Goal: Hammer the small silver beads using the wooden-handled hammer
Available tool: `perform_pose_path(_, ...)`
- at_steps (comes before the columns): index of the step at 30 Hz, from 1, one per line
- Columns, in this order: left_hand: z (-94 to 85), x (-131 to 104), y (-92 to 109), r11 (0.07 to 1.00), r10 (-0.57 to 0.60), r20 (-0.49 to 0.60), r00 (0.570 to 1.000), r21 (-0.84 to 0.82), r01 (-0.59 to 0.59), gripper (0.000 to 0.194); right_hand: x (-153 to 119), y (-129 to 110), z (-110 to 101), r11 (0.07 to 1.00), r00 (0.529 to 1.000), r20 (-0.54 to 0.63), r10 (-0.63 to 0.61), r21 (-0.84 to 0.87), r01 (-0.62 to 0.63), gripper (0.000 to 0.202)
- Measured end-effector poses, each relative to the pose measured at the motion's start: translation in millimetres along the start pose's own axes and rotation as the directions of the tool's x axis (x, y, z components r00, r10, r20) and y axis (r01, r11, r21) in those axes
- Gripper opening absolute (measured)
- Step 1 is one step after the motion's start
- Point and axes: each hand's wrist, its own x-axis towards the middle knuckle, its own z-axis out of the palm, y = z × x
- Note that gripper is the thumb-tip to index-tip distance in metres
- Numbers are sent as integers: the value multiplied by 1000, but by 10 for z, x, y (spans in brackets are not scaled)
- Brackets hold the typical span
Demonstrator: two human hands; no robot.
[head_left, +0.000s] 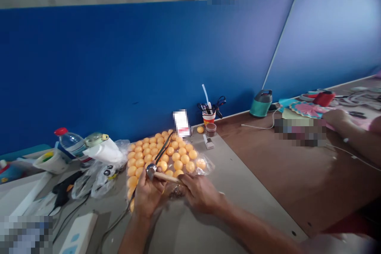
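Note:
My right hand [201, 192] is closed round a light wooden stick [168, 177] that slants toward my left hand. My left hand [149, 196] is closed about a shiny metal round piece [151, 170] at the stick's left end, with dark strips [163, 149] rising from it. How the stick and the metal piece join cannot be made out. Behind and beneath the hands lies a clear plastic pack of orange balls [145, 151] in rows. Some dark, glittery stuff [177, 191] shows between the hands.
A glue gun [64, 190], plastic bags [102, 178], a bottle [71, 143] and a power strip [80, 234] lie left. Behind stand a cup of tools [208, 117] and a small jar [211, 129]. At right are a teal container [261, 105] and another person's hand [337, 119].

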Motion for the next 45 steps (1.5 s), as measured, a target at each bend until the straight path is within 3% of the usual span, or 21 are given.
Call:
perform_pose_path(4,0,14,4,998,28,-42,999,-50,-30,21,-8,12,-4,999,1000,-16,22,50,-21,21)
perform_pose_path(8,86,-43,7,996,87,5,996,-35,-87,22,-2,30,-12,983,994,-52,98,159,-89,18)
perform_pose_path(15,104,-56,66,994,88,-68,994,-61,-92,29,26,-18,9,973,986,93,138,175,-153,14)
perform_pose_path(18,74,-32,67,993,80,-86,993,-81,-87,31,24,-15,29,962,985,98,143,221,-162,15)
perform_pose_path(22,100,-34,9,982,98,-72,993,-152,-108,31,28,7,34,921,988,42,149,357,-154,19)
perform_pose_path(30,106,-36,6,986,97,-140,985,-121,-115,33,26,-1,33,804,985,140,104,571,-166,22)
perform_pose_path(36,81,-53,27,983,78,-49,996,-163,-85,34,24,2,72,807,973,188,136,549,-219,21)
perform_pose_path(40,83,-60,42,979,78,-80,994,-183,-91,36,25,-19,60,763,972,198,129,607,-225,22)
perform_pose_path(45,79,-46,52,963,101,-145,984,-233,-133,33,25,-35,75,811,973,186,135,544,-217,21)
